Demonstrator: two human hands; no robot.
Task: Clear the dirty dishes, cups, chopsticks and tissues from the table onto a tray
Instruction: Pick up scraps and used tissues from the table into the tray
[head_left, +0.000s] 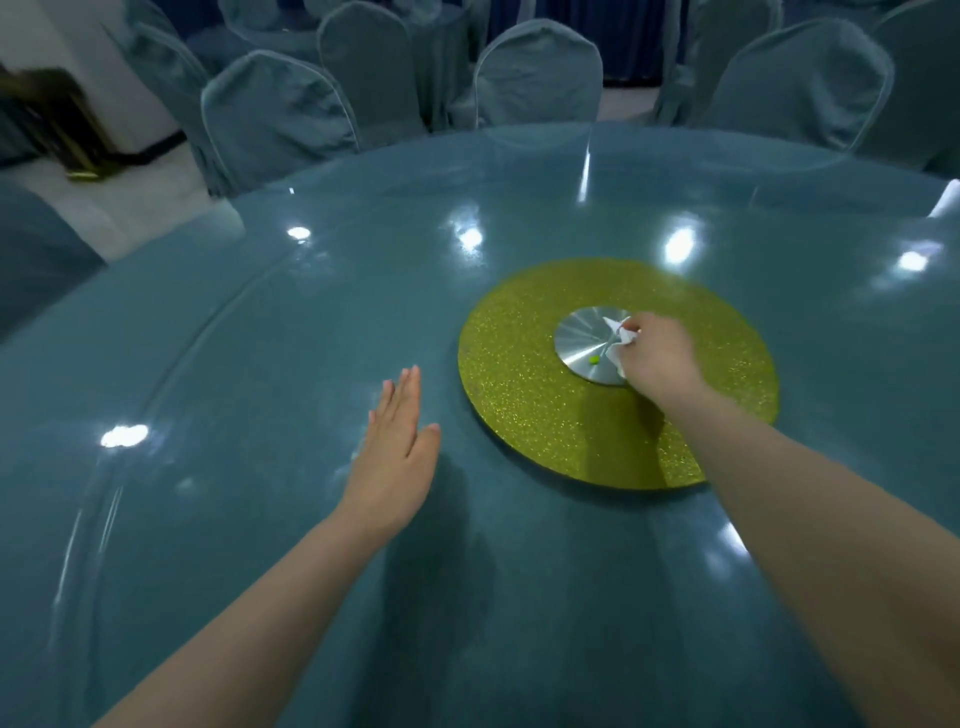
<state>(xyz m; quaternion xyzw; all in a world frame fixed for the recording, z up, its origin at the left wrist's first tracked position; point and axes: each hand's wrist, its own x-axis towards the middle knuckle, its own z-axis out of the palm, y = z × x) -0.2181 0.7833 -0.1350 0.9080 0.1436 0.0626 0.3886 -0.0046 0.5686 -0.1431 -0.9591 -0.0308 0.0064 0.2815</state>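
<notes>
White tissue (621, 340) pinched by right hand (657, 356) on silver hub (584, 345); left hand (395, 457) flat, fingers straight; covered chairs (275, 114) behind.

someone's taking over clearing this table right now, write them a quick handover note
Left hand: open, fingers straight, flat on or just over the table; holds nothing.
Right hand: pinches a white tissue at the silver hub of the gold disc.
A small green bit lies on the hub beside the tissue.
Done: no dishes, cups or chopsticks show on the table in this view.
Left: carry the tissue to the tray, which is out of view, and pick up the green bit. Something white at the right edge needs a look.
</notes>
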